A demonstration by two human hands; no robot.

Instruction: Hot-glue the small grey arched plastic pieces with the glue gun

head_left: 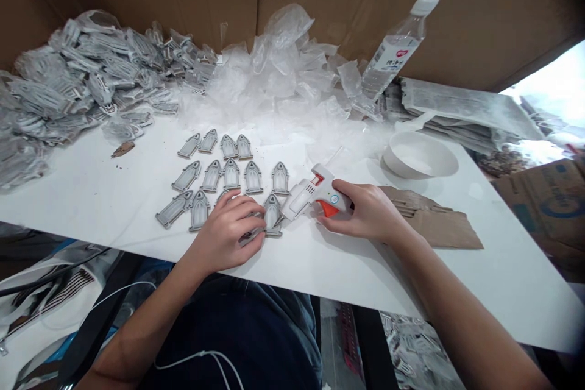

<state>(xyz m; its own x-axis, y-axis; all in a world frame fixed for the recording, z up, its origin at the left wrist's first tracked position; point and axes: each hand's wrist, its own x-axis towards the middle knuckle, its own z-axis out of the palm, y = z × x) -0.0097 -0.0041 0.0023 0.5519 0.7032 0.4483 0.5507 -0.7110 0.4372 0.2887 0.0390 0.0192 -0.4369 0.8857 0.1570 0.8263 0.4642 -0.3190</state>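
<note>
My right hand (361,210) is wrapped round the glue gun (322,192), its tip just beside a front-row arched piece (273,213) on the worktop (109,192); my left hand (233,228) curls alongside, grip unclear; bracing the piece should steady application.

The glue gun (307,193) is white, its trigger (328,208) orange.

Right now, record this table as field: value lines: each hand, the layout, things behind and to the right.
Left hand: over the nearest row of arched pieces, grip partly hidden
Right hand: holds a glue gun beside that row's rightmost piece
Layout: arched pieces in roughly three rows on a white table
Behind: crumpled transparent plastic, bottle
Right side: white bowl, torn cardboard
</note>
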